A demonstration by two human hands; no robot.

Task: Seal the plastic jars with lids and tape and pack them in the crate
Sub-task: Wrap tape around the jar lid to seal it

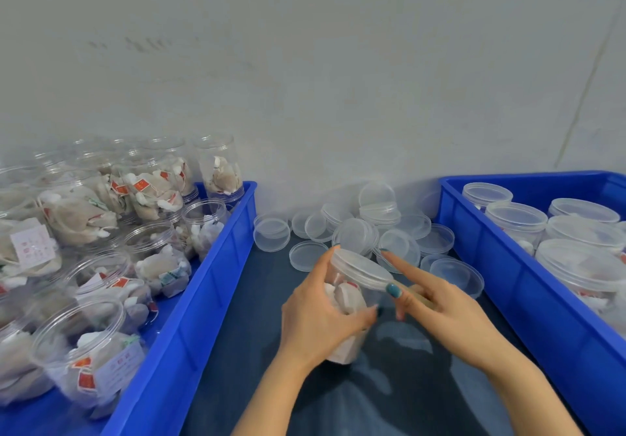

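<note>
Down at the bottom of the frame, two bare forearms come up over the dark blue-grey table top [237, 351], and there's open surface on either side of them between the two crates. Centre frame now: the left hand [318, 317] is wrapped round the body of a clear plastic jar of pale tea bags [343, 295], fingers curled, jar tilted with its mouth leaning toward the upper left. On top sits a clear round plastic lid [359, 268], and the right hand [440, 307] has it at the near rim: thumb on the edge, lower fingers curled beneath, forefinger out straight across the lid's right side. Whether the lid is fully seated, I can't tell.

Left edge of the lane is the long wall of the bright blue plastic crate on the left [189, 317], packed with open clear jars of tea bags [84, 344], some lying over, some upright. Right edge is the bright blue plastic crate on the right [528, 286], holding lidded clear jars [515, 215] standing upright.

Just beyond the hands, the lane closes up: a loose heap of clear round lids [355, 232] spreads from one crate to the other. Behind it all stands the pale grey wall [305, 80].
</note>
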